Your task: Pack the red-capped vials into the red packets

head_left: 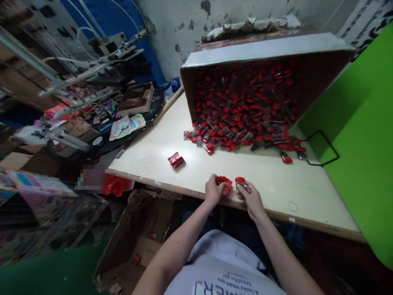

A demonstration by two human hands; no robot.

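Red-capped packet (240,183) pinched between the fingertips of the right hand (251,198), as the left hand (214,190) curls closed around a red foil pack (226,185), both at the front edge of a cream desk (153,162). A lone foil pack (176,160) lies just ahead on the desk. Beyond it, a spill of packets (233,137) fans from a tipped cardboard carton (267,51) crammed with more. Each packet looks light, with a slick wrapper, and the stiff cap appears the surest place to grip.
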